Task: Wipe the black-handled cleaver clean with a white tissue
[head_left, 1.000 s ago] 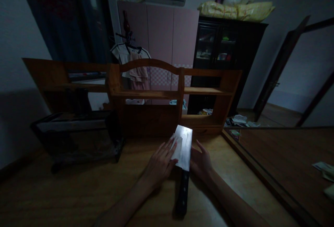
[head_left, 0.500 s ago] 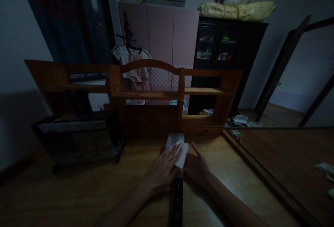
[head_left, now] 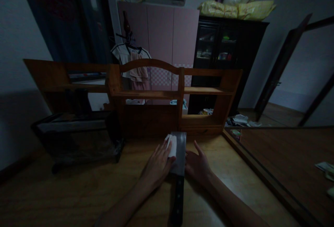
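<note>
A cleaver (head_left: 180,152) points away from me, its broad metal blade up front and its black riveted handle (head_left: 178,199) toward me. My left hand (head_left: 159,162) presses a folded white tissue (head_left: 171,145) against the left side of the blade, fingers laid over it. My right hand (head_left: 197,164) is at the blade's right edge, thumb raised and apart. Its other fingers are partly hidden by the blade and seem to support it. No hand is on the handle.
A wooden shelf unit (head_left: 150,95) stands along the desk's (head_left: 135,192) back edge. On the left is a dark glass tank (head_left: 78,140). A raised wooden edge (head_left: 250,162) runs along the right, with a brown surface beyond it.
My left hand and the tissue have moved left across the blade, uncovering its right part. The cleaver has shifted slightly right. My right hand has hardly moved.
</note>
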### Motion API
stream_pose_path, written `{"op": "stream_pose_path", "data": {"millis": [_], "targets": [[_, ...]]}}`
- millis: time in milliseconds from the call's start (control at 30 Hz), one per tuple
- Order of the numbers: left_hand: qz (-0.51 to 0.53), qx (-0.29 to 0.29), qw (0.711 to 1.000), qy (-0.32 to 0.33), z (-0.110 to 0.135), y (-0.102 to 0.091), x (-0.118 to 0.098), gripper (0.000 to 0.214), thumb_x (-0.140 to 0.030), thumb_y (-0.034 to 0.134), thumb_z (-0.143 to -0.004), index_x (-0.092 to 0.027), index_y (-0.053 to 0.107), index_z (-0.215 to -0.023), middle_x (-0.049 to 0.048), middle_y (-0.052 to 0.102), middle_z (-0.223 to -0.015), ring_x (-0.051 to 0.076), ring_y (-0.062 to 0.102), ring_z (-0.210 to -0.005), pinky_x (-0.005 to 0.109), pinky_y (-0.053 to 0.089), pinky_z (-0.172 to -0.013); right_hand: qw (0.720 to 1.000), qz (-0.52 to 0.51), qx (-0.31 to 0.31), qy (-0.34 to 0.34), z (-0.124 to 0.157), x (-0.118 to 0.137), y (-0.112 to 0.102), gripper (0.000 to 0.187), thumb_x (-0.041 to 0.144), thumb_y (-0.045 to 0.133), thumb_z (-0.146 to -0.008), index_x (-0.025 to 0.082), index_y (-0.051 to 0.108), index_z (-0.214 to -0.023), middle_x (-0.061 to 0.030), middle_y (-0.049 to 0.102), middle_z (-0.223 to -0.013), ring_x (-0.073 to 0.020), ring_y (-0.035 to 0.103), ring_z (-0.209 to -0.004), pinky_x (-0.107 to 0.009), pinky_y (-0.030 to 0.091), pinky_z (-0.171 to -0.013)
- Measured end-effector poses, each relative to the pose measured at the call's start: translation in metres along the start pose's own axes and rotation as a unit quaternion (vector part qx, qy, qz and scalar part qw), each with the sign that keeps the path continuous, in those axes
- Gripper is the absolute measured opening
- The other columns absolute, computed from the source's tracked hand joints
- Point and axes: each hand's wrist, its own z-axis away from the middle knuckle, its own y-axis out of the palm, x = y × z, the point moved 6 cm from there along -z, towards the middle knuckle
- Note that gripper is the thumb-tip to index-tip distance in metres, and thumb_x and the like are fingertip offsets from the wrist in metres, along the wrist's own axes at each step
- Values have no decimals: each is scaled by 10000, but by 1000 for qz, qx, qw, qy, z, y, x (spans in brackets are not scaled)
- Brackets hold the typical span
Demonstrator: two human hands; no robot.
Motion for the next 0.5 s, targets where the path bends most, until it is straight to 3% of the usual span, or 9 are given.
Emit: {"op": "stream_pose_path", "data": {"millis": [100,200,333,500], "targets": [[11,-15,1000,-2,-1,-7,-3,570,-465,272,-1017,-241,194,-1536,42,219,-1583,195,157,-1470,456,229,-1192,1000,4,0,-5,0,1,2,623,628,338,-938,103,573,-1177,-133,712,-974,-243,678,-828,-387,521,-757],[32,-4,998,50,-2,-17,-18,544,-451,294,-1016,-264,239,-1524,16,278,-1565,186,201,-1461,443,217,-1200,1000,16,-2,-5,0,2,5,625,626,345,-938,102,571,-1195,-130,711,-993,-239,672,-859,-390,506,-810],[62,46,988,131,-1,-21,-39,605,-491,315,-1002,-301,118,-1542,-11,204,-1584,195,184,-1465,441,215,-1199,1000,16,-1,0,0,-1,8,629,634,358,-931,103,576,-1187,-137,700,-1040,-251,655,-948,-408,476,-884],[54,58,992,96,-1,-9,-28,563,-461,244,-1020,-311,94,-1541,-17,138,-1598,189,134,-1474,445,186,-1205,1000,3,14,24,0,-6,8,596,628,369,-934,105,598,-1103,-121,707,-974,-245,654,-939,-421,476,-890]]}}
